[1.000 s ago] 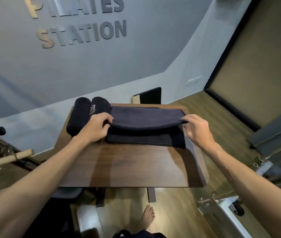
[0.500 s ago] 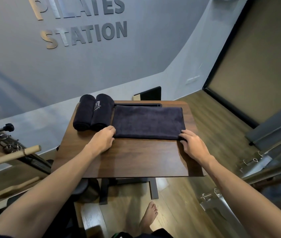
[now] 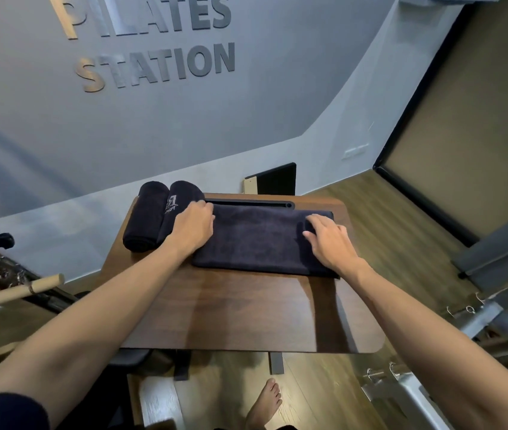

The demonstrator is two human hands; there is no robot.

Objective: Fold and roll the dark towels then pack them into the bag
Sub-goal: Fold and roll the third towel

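Both hands [image 3: 195, 226] [image 3: 328, 240] flat on folded towel [image 3: 259, 240]

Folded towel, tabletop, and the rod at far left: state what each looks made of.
Folded towel: dark, matte, napped cloth, probably terry or microfibre; its surface looks fuzzy.
Tabletop: dark wood-grain with a smooth sheen, likely veneer or laminate; light reflects off it.
Rod: pale, unpainted wood by its look.

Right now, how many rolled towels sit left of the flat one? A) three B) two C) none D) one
B: two rolled towels lie side by side on the table, left of the flat towel under both hands.
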